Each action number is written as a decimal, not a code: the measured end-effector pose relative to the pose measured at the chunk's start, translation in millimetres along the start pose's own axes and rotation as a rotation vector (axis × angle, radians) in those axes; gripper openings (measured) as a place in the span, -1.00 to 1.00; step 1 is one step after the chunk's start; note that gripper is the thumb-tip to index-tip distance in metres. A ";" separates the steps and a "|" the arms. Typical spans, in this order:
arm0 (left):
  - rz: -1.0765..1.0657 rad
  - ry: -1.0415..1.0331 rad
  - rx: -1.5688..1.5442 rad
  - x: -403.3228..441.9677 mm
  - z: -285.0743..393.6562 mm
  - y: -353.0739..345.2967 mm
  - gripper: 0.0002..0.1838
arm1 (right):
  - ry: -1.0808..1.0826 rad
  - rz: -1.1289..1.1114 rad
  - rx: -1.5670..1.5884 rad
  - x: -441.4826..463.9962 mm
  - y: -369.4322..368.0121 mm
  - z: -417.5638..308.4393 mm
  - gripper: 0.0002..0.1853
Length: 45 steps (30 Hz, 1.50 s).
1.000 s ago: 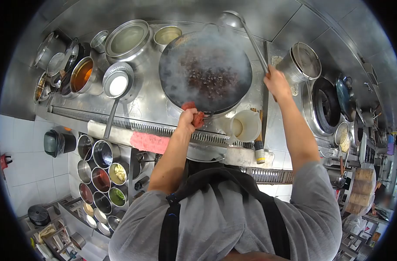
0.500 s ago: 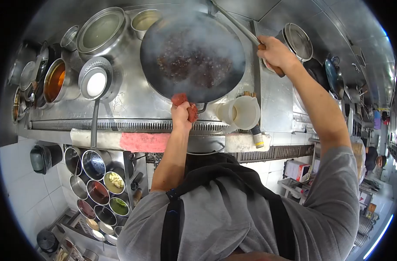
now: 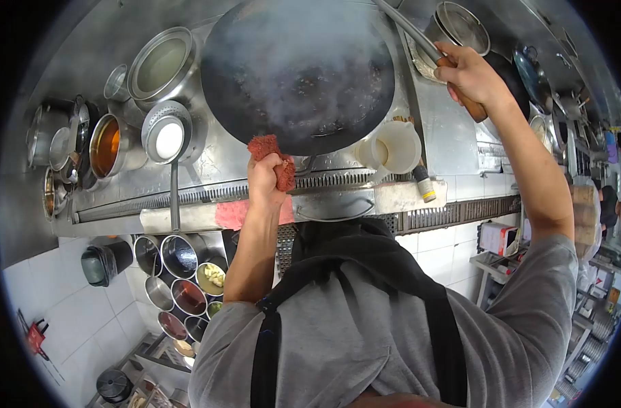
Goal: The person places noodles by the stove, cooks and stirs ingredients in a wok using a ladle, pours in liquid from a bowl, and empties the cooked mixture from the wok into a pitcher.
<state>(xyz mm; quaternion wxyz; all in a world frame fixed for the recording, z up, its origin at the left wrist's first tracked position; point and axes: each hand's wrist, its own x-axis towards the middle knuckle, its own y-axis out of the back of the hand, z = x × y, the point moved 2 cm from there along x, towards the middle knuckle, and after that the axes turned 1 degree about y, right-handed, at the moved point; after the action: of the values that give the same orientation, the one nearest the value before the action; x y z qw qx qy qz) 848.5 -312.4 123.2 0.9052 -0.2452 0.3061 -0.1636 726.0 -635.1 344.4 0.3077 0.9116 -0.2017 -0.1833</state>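
Observation:
A large black wok (image 3: 219, 102) holds dark, glistening food, partly hidden under rising steam. At its near edge, my left hand (image 3: 263, 182) is closed around a folded red cloth (image 3: 262, 145), which touches the wok's rim. Just right of the cloth, part of a loop handle (image 3: 309, 164) shows; whether the cloth also grips the wok is unclear. My right hand (image 3: 475, 80) wraps the wooden grip of a long metal-shafted tool (image 3: 416, 32). The tool's shaft runs up and left past the frame's top, so its head is out of sight.
Right of the wok stand a white plastic pitcher (image 3: 401, 147) and a brush-like tool (image 3: 425, 185). A ladle (image 3: 174, 197) with white contents rests left, near a pot of amber liquid (image 3: 106, 149). Several ingredient tins (image 3: 181, 256) sit below left. Lidded pans (image 3: 463, 27) stand upper right.
The wok looks larger and its contents have shifted, with steam thicker over its far side. My left hand has moved left with the cloth; my right hand has moved right. The whole view has tilted.

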 end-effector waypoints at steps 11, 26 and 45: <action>-0.038 0.070 0.167 -47.6 29.1 -4.2 -0.72 | 0.055 0.073 -0.002 -76.2 11.8 19.0 -0.34; -0.041 0.000 0.284 -79.6 46.0 -17.6 -0.70 | 0.052 0.138 0.121 -119.5 13.5 33.9 -0.38; -0.040 -0.034 0.274 -93.8 62.4 -25.0 -0.65 | 0.079 0.204 0.168 -138.4 16.6 26.9 -0.39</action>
<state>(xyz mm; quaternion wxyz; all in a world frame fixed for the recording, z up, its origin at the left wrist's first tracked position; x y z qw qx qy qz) 813.2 -269.8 224.4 0.9319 -0.1279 0.2606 -0.2177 591.5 -593.8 364.1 0.2549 0.9154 -0.2960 -0.0976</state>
